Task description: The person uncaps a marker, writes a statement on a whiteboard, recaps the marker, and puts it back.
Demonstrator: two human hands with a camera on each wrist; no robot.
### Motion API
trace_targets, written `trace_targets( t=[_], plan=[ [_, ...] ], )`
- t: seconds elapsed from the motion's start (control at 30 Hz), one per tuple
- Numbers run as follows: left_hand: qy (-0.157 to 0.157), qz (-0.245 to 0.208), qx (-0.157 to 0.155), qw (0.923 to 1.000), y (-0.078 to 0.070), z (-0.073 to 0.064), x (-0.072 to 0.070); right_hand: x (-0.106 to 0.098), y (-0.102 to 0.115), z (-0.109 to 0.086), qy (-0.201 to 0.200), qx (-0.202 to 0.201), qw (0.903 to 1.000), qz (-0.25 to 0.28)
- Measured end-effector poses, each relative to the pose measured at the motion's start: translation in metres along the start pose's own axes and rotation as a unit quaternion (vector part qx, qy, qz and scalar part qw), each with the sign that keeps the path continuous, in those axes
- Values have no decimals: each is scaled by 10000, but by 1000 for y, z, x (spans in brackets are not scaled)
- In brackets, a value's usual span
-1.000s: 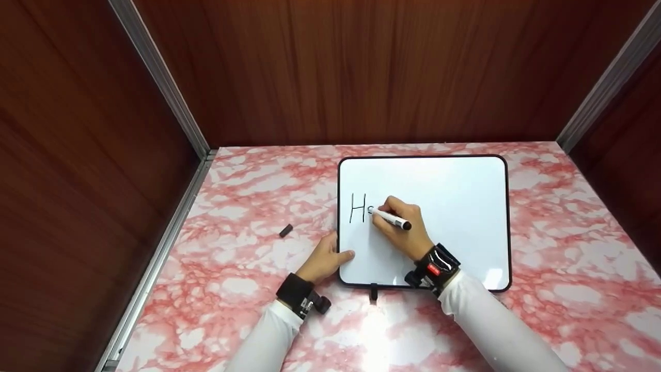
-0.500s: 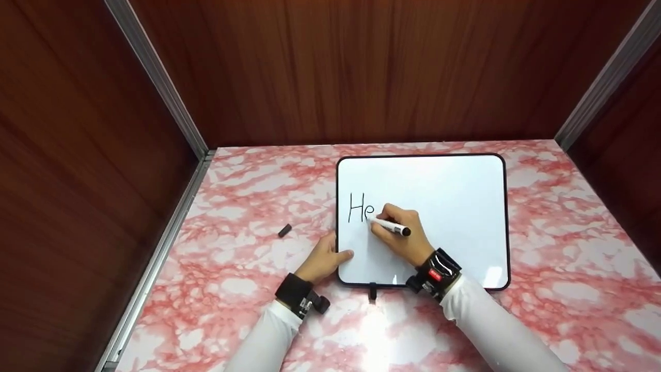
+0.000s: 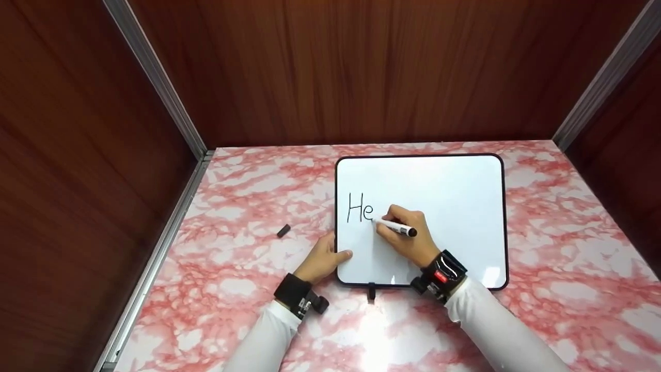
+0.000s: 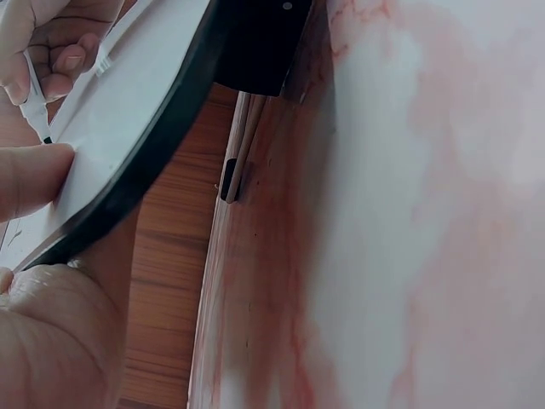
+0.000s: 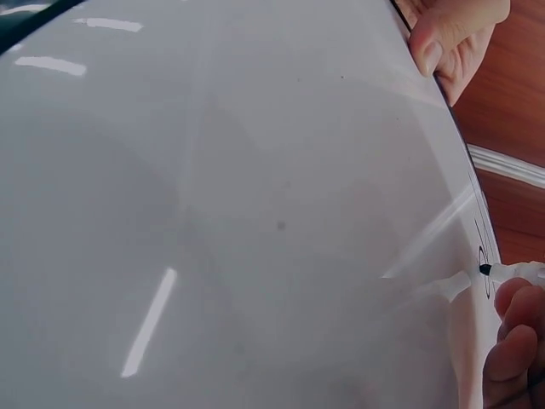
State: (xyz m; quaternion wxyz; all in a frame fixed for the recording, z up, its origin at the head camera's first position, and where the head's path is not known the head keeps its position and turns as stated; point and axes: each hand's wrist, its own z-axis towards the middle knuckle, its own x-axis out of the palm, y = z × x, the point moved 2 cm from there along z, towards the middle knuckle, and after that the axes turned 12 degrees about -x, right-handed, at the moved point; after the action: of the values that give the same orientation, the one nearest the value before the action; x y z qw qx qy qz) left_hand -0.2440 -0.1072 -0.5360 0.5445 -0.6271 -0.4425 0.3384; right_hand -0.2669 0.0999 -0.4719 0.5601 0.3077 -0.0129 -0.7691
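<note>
A whiteboard (image 3: 459, 206) with a black frame carries "He" (image 3: 360, 207) in thin black strokes near its left side. My right hand (image 3: 413, 237) pinches a white marker (image 3: 400, 229) with a black end, and the tip is at the tail of the "e". In the right wrist view the marker's dark tip (image 5: 485, 269) meets the board or hovers very close. At the board's lower left edge, my left hand (image 3: 321, 257) grips the frame, thumb (image 4: 38, 177) on the white face. The other left fingers are mostly hidden behind the board.
A small black marker cap (image 3: 283, 230) lies on the red-and-white marbled table (image 3: 232, 289), left of the board. A black tab (image 3: 372, 291) sticks out from the board's lower edge. Brown wood-grain panels (image 3: 351, 72) enclose the back and sides.
The right hand has drawn the marker round to finish the "e" after the "H", then shifted slightly right and down. The left hand keeps its grip on the board's edge.
</note>
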Motion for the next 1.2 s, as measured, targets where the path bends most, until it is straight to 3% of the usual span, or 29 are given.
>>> trace_targets(
  t=[0.5, 0.8, 0.97, 1.2],
  plan=[
    [10, -33, 68, 10000, -2, -1, -1, -3, 1, 2, 52, 12, 10000, -30],
    [16, -179, 110, 9998, 3, 0, -1, -11, -4, 11, -515, 3, 9986, -117],
    [-43, -98, 88, 9999, 2, 0, -2, -14, -9, 19, -546, 108, 9980, -292],
    [-129, 106, 71, 9998, -15, -13, 3, -15, -12, 27, -502, 119, 9983, -254]
  ],
)
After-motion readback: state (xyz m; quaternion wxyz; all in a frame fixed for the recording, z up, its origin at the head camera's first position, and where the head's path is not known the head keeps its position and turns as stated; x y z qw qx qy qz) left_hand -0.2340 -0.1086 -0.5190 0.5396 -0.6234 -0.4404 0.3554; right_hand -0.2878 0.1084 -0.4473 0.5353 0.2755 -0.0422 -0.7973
